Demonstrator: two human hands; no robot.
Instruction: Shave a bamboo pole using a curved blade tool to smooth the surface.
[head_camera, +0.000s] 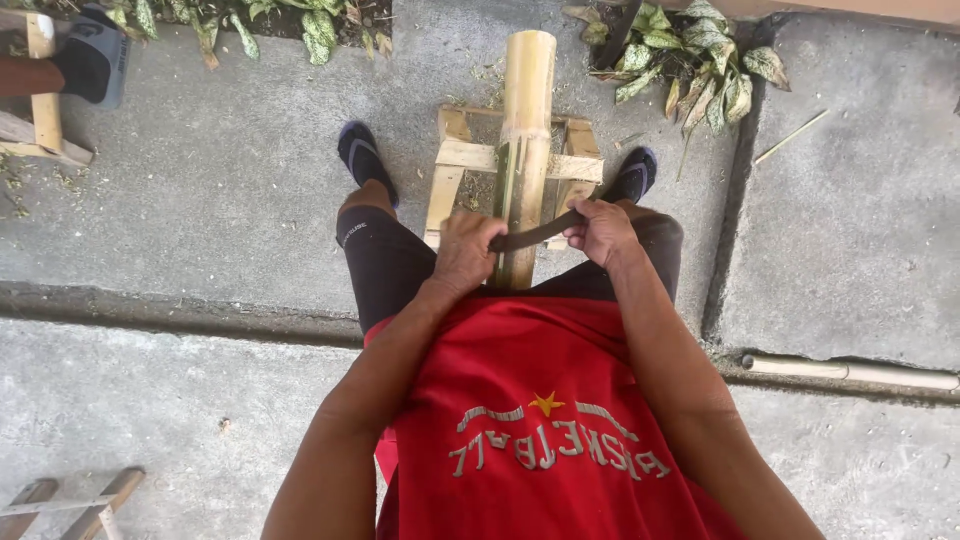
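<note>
We are looking down, and at the lower centre of the frame our red shirt (540, 420) is filling the view. Just above it, our left hand (465, 252) and right hand (600, 232) are both closing tightly around the two ends of a dark curved blade (530, 237), which is lying across the bamboo pole (525, 150); two hands seem to be giving even pressure. The pole is resting on a small wooden frame (470, 155) between our sandalled feet, probably so it is staying steady. Its long axis is running from our lap towards the top of the frame, where green leaves (690, 55) are lying.
</note>
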